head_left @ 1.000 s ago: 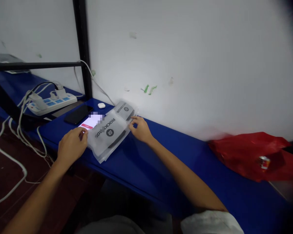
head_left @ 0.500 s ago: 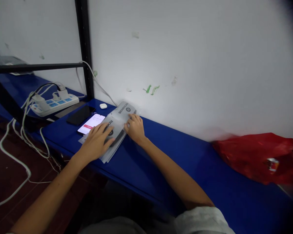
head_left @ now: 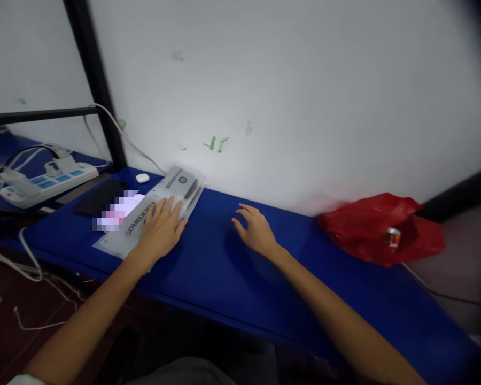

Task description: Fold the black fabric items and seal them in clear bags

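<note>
Translucent plastic packaging bags (head_left: 138, 216) printed "ROCKBROS" lie in a stack at the left of the blue tabletop (head_left: 224, 272). Something dark shows inside the top one. My left hand (head_left: 162, 227) rests on the stack with its fingers spread, palm down. To the right of the bags, apart from them, my right hand (head_left: 254, 230) hovers over the tabletop with its fingers loosely apart and nothing in them. A lit phone (head_left: 120, 211), partly pixelated, lies at the left edge of the bags.
A dark phone (head_left: 100, 197) and a white earbud case (head_left: 142, 178) lie beyond the lit phone. At far left, a white power strip (head_left: 50, 184) holds plugs and cables. A crumpled red bag (head_left: 369, 227) sits on the right. The wall (head_left: 304, 107) rises behind the table.
My right hand has let go of the bags and moved right over the tabletop. My left hand stays on the bags. The view has turned right.
</note>
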Demonstrator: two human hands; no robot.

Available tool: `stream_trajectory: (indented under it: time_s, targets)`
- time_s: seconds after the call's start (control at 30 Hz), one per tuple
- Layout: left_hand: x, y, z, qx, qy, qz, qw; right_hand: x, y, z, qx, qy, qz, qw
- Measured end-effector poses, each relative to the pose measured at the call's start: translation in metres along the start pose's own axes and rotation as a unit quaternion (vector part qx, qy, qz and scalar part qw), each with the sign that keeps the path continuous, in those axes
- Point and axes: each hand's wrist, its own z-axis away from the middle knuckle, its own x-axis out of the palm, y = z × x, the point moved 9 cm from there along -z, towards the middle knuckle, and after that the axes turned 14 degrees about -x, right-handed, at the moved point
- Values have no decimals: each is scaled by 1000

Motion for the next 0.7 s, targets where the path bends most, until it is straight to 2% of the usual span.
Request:
stream_trajectory:
  time_s: [0.07,0.17,0.23,0.3,0.43,0.7]
  targets:
    - [9,39,0,49,-34,38,998,-8,19,23,22,-16,-5,1000]
    - [35,98,3,120,-119,70,983,-11,43,54,55,-37,-18,998]
    - [55,126,7,145,-172,74,972,-8,53,73,75,-55,-18,995]
    - [72,143,10,153,-205,77,964,-2,59,88,90,-70,-16,993]
    - [92,150,13,152,-208,96,962,7,60,105,104,-79,-17,991]
    - [94,144,16,154,-174,115,966,7,61,110,110,-48,-30,992]
